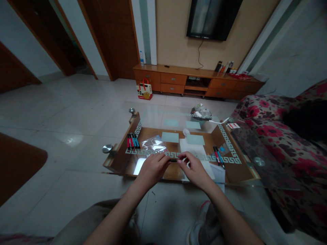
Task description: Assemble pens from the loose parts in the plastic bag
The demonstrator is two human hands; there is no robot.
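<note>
Both hands meet above the near edge of a glass-topped coffee table [176,129]. A thin dark pen-like object [174,160] lies level between them. My left hand [154,165] is closed round its left end, while my right hand [191,166] pinches the right end with thumb and fingertips. On the glass at the left lie several red and blue pens [133,141] in a row, beside a clear plastic bag [154,143]. To the right, a red pen [216,154] and a blue pen [220,157] rest near white papers [218,173].
A basket with plastic bags [201,112] stands at the table's far right. Beyond are a wooden TV cabinet [173,79] and a paper bag [144,91] on the floor. A floral sofa [276,126] flanks the right side.
</note>
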